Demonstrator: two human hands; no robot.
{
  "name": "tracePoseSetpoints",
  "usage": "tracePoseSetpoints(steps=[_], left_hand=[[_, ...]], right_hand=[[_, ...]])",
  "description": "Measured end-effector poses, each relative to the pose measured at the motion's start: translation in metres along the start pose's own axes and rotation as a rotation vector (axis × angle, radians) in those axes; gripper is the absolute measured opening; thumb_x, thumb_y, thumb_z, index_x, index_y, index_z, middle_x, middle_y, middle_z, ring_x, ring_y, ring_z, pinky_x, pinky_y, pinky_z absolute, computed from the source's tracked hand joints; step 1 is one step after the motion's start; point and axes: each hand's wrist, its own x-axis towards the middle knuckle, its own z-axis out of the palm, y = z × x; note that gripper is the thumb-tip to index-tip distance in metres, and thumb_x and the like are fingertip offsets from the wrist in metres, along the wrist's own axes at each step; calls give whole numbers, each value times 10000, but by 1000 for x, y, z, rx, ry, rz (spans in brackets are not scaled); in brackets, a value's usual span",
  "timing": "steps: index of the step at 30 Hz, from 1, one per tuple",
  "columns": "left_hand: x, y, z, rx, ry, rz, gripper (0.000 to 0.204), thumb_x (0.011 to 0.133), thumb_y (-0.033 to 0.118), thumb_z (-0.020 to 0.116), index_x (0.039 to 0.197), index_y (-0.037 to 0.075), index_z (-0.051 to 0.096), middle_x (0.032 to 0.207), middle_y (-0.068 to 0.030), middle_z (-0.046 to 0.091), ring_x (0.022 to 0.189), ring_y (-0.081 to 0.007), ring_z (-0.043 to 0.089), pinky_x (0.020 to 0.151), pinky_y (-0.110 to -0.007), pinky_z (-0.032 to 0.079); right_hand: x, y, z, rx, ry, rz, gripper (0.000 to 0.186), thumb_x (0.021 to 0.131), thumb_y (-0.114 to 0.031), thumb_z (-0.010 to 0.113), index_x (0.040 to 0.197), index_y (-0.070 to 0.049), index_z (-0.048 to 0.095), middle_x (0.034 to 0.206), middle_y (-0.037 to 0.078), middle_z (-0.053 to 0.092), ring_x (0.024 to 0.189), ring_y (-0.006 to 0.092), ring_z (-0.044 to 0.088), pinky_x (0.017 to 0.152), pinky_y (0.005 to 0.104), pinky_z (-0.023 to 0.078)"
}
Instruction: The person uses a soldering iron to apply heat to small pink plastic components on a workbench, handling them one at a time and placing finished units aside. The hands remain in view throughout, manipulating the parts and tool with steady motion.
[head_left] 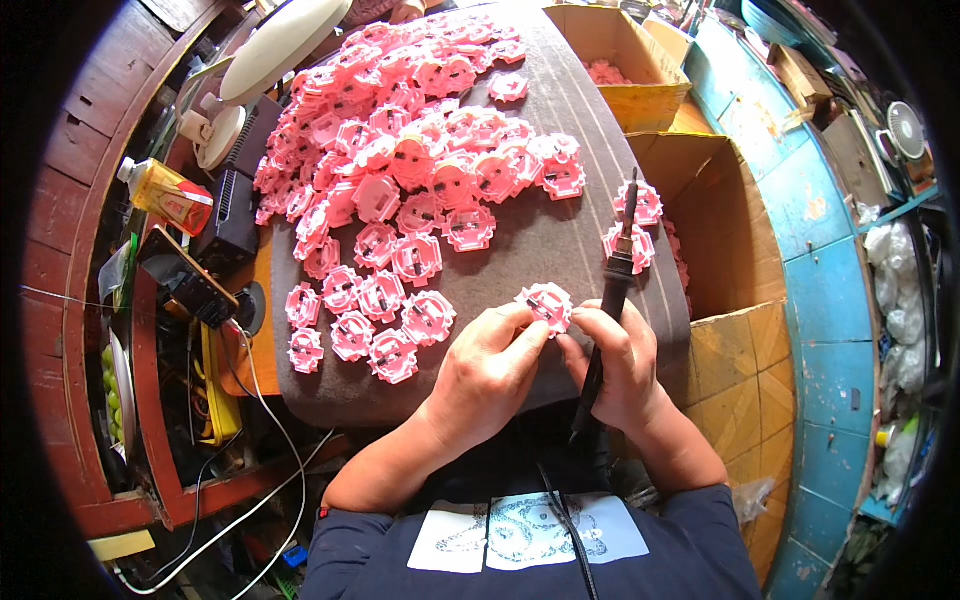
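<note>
My left hand (487, 372) pinches one pink round plastic part (547, 303) at the near edge of the dark grey mat (560, 230). My right hand (622, 365) touches the same part with its fingertips and grips a black soldering iron (617, 285), whose tip points away from me toward two loose pink parts (633, 230). A big heap of the same pink parts (400, 150) covers the left and far side of the mat. The iron's black cord runs down past my lap.
Open cardboard boxes stand at the right (720, 220) and far right (625, 60), with pink parts inside. At the left are a white desk fan (270, 50), a yellow bottle (165, 192), a black box (230, 215) and white cables (270, 440). A blue wall (830, 300) is on the right.
</note>
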Motion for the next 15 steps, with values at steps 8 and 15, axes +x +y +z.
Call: tracePoseSetpoints(steps=[8,15], left_hand=[[-1,-3,1,-16,-19,13,434,779,-101,733,1204,-21,697,1202,-204,668,1091,-386,680,921,-437,580],[-2,9,8,-172,75,-128,367,837,-55,761,1195,-7,702,1118,-190,656,995,-370,683,831,-424,589]], right_hand=[[2,3,1,0,-29,-8,638,820,10,737,1431,-80,578,1055,174,695,684,354,572,603,463,470],[4,-2,4,55,-16,55,564,831,30,733,1372,-53,596,1030,178,706,732,360,619,641,454,504]])
